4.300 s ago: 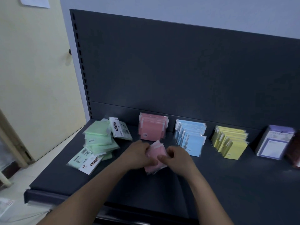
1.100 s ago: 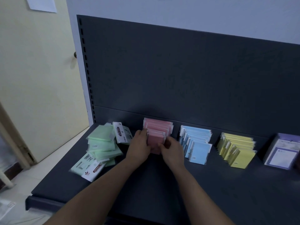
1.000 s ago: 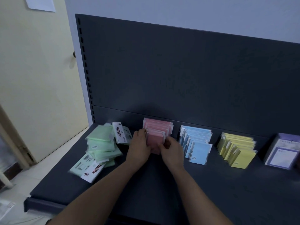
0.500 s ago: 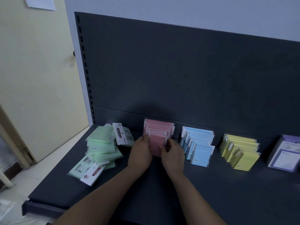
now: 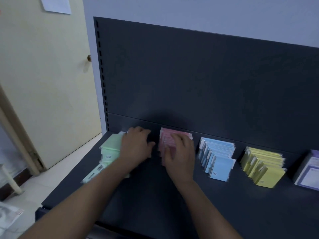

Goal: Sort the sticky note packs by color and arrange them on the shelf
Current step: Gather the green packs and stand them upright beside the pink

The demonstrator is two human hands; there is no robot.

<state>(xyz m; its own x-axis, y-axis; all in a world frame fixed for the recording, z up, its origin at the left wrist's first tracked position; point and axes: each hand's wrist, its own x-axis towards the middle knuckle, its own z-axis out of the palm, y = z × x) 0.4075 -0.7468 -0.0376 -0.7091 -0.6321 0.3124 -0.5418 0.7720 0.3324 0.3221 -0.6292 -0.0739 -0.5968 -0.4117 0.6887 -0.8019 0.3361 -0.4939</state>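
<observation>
Your right hand lies on the front of the pink row with its fingers fairly straight and a little apart, pressing rather than gripping; your left hand is over the inner edge of the green heap, and the blur hides whether its fingers are clamped on a pack or just touching one. The step looks like steadying pink while you start on green, so hold the flat hand light and square on the pink faces so the row leans back evenly against the back panel and doesn't fan sideways toward the blue row. Take green packs from the top of the heap, turn each the same way up, and stand them in the bare gap of shelf left of pink, matching its lean. By count: three standing rows (pink, blue and the yellow row), one loose green heap lying flat at the shelf's left end, and one purple box cut by the frame edge; packs within each row overlap too much to number
</observation>
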